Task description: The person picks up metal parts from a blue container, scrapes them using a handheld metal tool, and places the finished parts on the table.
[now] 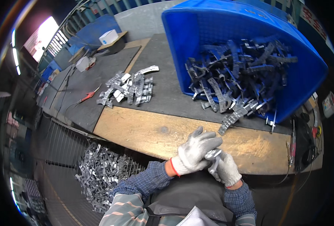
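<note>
In white work gloves, my left hand (pixel 192 153) and my right hand (pixel 228 169) meet over the front edge of the bench. Between them is a small shiny metal part (pixel 213 153), partly covered by the fingers. The right hand's fingers wrap round it. My left hand is curled over its upper end, with the fingertips partly out of sight. Beyond the hands, a blue plastic bin (pixel 182 56) lies tipped toward me. Dark curved metal brackets (pixel 238 71) fill it and spill over its lip. Further left, a small heap of silver metal brackets (pixel 129 88) sits on the black mat.
A bare wooden board (pixel 152 132) runs along the bench front, with sawdust-like specks at right. Left of the silver heap lies a red-handled tool (pixel 87 96) with a cord. Below the bench, a wire basket (pixel 131 165) holds many metal parts. Another corded tool (pixel 292 152) rests at right.
</note>
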Available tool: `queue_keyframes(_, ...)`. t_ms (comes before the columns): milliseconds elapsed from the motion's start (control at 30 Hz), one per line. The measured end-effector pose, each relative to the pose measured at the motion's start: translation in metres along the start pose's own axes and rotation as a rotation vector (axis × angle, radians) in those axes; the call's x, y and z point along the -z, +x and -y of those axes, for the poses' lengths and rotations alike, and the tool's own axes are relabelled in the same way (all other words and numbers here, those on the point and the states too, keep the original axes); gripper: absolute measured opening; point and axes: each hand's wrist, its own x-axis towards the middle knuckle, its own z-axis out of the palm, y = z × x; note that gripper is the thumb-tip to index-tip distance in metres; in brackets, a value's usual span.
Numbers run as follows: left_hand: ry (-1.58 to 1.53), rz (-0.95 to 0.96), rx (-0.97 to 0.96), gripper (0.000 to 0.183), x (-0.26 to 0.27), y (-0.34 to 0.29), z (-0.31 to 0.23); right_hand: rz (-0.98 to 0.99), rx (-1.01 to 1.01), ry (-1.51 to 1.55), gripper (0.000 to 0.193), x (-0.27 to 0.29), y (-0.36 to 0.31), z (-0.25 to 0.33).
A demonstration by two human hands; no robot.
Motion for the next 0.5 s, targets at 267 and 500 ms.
queue_keyframes(267, 0.132, -0.148, 0.703, 0.053, 0.08, -0.007, 0.119, -0.327, 0.359, -0.753, 0.034, 0.016, -0.023, 0.003)
queue_keyframes(500, 0.146, -0.67, 0.588, 0.058, 0.134, 0.037, 0.125, -0.345, 0.379, -0.909, 0.036, 0.03, -0.012, -0.012)
